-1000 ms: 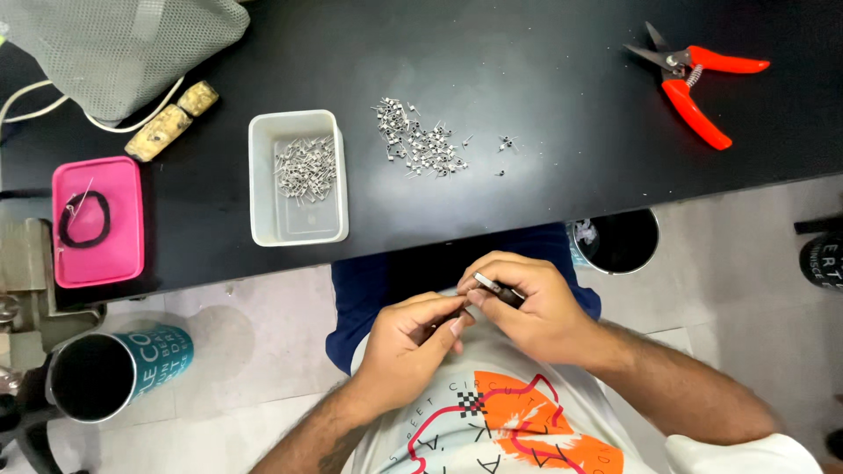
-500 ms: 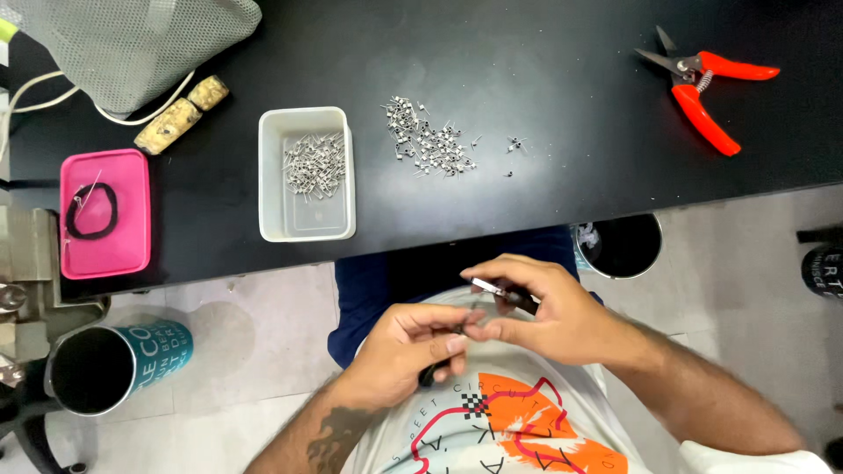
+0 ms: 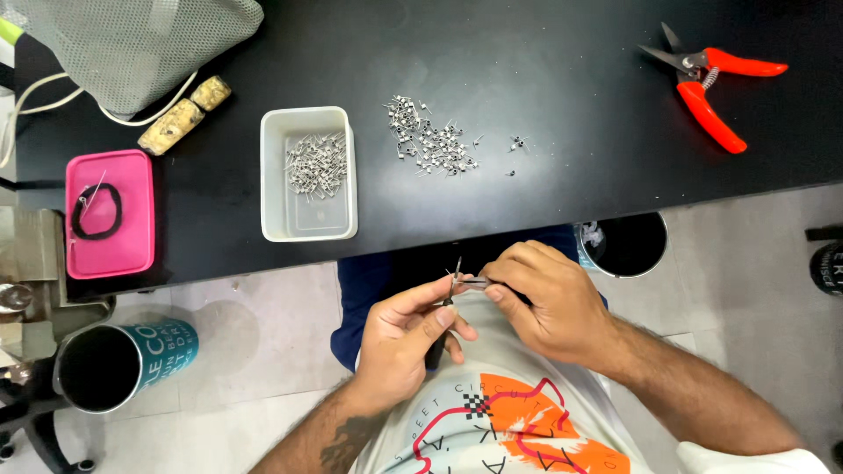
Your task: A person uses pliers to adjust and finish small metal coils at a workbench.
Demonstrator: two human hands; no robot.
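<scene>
Left hand (image 3: 406, 338) now lower, pinching a dark tool (image 3: 436, 347); right hand (image 3: 549, 298) pinching a metal pin (image 3: 470, 283) against it, fitting underway.

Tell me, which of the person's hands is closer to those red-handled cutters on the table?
The right hand. It sits below and left of the red-handled cutters, well apart from them. The left hand is farther left still, lower over the lap.

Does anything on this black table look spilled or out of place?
Yes: a heap of small metal parts lies loose on the black table, beside the white tray holding similar ones. A few strays sit apart, right of the heap.
</scene>
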